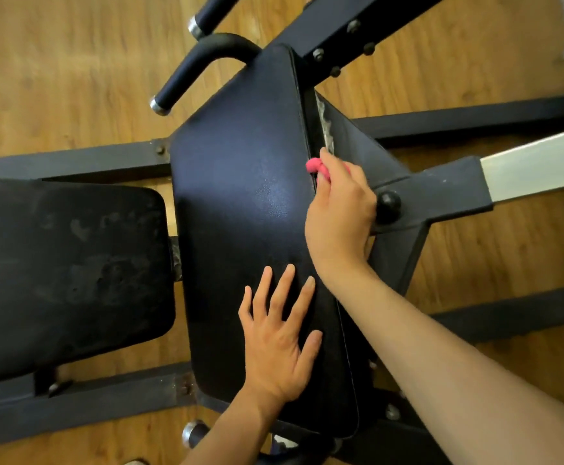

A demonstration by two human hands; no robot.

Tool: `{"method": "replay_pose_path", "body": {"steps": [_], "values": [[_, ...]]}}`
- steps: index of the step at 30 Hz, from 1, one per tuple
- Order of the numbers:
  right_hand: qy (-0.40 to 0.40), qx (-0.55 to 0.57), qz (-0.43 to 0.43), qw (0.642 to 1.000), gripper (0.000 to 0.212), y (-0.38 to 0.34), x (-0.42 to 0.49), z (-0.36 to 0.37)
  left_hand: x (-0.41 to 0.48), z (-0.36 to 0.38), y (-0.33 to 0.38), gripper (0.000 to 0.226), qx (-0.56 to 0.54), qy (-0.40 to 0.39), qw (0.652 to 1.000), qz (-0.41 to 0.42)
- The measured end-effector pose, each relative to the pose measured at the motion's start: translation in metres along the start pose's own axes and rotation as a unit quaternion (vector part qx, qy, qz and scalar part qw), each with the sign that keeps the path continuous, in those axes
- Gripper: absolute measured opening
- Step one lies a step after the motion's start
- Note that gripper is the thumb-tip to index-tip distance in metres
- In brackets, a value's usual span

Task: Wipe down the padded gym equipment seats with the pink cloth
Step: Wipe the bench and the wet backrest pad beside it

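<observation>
**Pink cloth at the right edge of the long pad**

The pink cloth [317, 167] sits bunched inside the right hand [341, 209], whose grip is curled around it so only a small fold shows past the fingers. The cloth meets the right edge of the long black padded seat [240, 182], at the seam beside the metal frame [408, 196]. The left hand [278, 340] lies flat on the lower part of the same pad, fingers straight and spread, holding nothing. A second, scuffed pad [65, 270] lies just to the left, apart from both hands. A round black knob [387, 203] sits just beside the right hand. Curved black handles [203, 67] rise above the pad over a wooden floor [55, 78].
</observation>
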State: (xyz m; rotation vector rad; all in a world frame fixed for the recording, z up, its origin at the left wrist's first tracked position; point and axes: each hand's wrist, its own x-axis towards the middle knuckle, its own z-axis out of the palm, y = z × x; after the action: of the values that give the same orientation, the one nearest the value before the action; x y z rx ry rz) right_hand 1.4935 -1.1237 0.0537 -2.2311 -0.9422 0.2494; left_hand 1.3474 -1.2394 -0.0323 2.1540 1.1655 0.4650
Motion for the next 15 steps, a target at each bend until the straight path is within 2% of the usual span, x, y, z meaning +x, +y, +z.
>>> {"method": "replay_pose_path", "body": {"steps": [4,12,15], "values": [[0.013,0.012,-0.02,1.0,0.024,-0.012,0.051,0.026,0.002,-0.003,0.001,0.061,-0.007,-0.001,1.0,0.002],[0.013,-0.09,-0.049,0.995,0.031,-0.028,0.109,0.043,0.002,-0.002,0.001,0.061,-0.009,0.003,1.0,0.001],[-0.018,-0.104,-0.042,0.994,0.035,-0.045,0.145,0.055,0.0,-0.002,0.0,0.062,-0.007,0.001,1.0,0.005]]}}
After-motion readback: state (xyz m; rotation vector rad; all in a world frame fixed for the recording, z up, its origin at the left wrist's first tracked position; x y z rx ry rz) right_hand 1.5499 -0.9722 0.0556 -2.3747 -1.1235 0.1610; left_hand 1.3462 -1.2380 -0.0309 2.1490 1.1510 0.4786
